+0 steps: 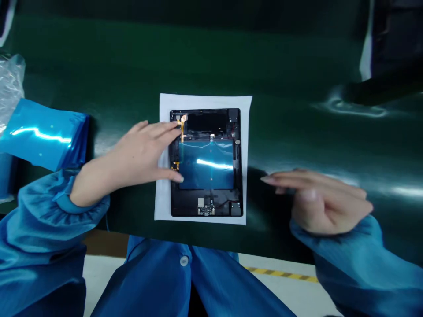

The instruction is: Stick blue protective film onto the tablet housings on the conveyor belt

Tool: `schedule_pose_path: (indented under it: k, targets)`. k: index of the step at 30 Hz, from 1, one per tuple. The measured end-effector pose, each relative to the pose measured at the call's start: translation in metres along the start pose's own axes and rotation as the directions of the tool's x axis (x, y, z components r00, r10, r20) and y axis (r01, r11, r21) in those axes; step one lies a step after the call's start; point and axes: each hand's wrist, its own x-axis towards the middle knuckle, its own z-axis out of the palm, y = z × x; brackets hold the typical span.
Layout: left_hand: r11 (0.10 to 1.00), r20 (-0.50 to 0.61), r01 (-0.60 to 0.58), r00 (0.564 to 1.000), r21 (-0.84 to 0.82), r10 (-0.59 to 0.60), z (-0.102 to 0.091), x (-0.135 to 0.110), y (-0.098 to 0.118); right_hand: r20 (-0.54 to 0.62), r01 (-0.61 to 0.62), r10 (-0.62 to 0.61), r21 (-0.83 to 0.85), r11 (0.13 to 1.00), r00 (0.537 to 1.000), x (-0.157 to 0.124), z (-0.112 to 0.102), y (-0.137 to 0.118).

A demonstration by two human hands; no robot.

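Observation:
An opened tablet (pixel 188 203) lies flat on a white sheet (pixel 201 102), its circuit boards and orange flex cable showing. A shiny blue film (pixel 206 174) covers the middle of its inside. My left hand (pixel 139 152) rests at the tablet's left side with fingers apart; the fingertips reach over the upper left edge and the thumb lies at the film's lower left corner. My right hand (pixel 325 200) is to the right, apart from the tablet and above the table. Its index finger points left, while the other fingers are curled and partly hidden; nothing shows in it.
A stack of blue film sheets (pixel 42 132) sits at the left, beside a clear plastic bag (pixel 11 86). The dark green table (pixel 280 119) ends just in front of me. A dark object (pixel 396 44) stands at the upper right.

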Motion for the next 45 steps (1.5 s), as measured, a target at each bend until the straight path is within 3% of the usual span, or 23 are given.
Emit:
schedule_pose_path:
  k: [2, 4, 7, 11, 18, 26, 31, 35, 39, 41, 45]
  targets:
    - [1.000, -0.089, 0.025, 0.996, 0.014, -0.024, -0.009, 0.021, 0.002, -0.180, -0.036, 0.047, 0.069, 0.997, 0.982, 0.010, 0.005, 0.003]
    - [0.999, -0.201, 0.042, 0.979, 0.025, -0.036, -0.009, 0.046, 0.000, -0.272, -0.051, 0.084, 0.125, 0.991, 0.959, 0.021, 0.015, 0.007]
    - [0.997, -0.268, 0.074, 0.961, 0.037, -0.061, 0.004, 0.084, -0.006, -0.249, -0.030, 0.055, 0.104, 0.994, 0.967, 0.029, 0.026, 0.011]
    - [0.985, -0.201, 0.165, 0.968, 0.054, -0.151, 0.014, 0.109, -0.009, -0.187, 0.050, -0.047, 0.013, 0.999, 0.981, 0.030, 0.028, 0.015]
    - [0.984, -0.044, 0.179, 0.983, -0.012, -0.179, -0.004, 0.116, -0.010, -0.088, 0.088, -0.091, -0.040, 0.995, 0.992, 0.029, 0.024, 0.018]
    - [0.986, -0.065, 0.093, 0.993, -0.138, -0.102, -0.002, 0.119, -0.023, -0.054, 0.080, -0.082, -0.048, 0.996, 0.995, 0.030, 0.023, 0.015]
    - [0.992, -0.071, 0.075, 0.994, -0.101, -0.082, 0.002, 0.120, -0.027, -0.038, 0.058, -0.059, -0.049, 0.997, 0.998, 0.030, 0.022, 0.013]
    - [0.992, -0.103, 0.074, 0.991, -0.102, -0.084, -0.002, 0.119, -0.021, -0.050, 0.018, -0.019, -0.033, 0.999, 0.999, 0.029, 0.023, 0.018]
    - [0.959, -0.204, 0.066, 0.971, -0.276, -0.125, -0.019, 0.113, -0.007, -0.066, -0.090, 0.093, 0.047, 0.995, 0.994, 0.024, 0.022, 0.019]
    - [0.956, -0.265, 0.045, 0.956, -0.289, -0.125, -0.029, 0.108, -0.002, 0.010, -0.152, 0.152, 0.094, 0.984, 0.988, 0.021, 0.019, 0.013]
    - [0.989, -0.356, -0.048, 0.934, -0.142, -0.006, -0.042, 0.100, -0.002, 0.204, -0.288, 0.250, 0.191, 0.938, 0.947, 0.017, 0.018, -0.008]
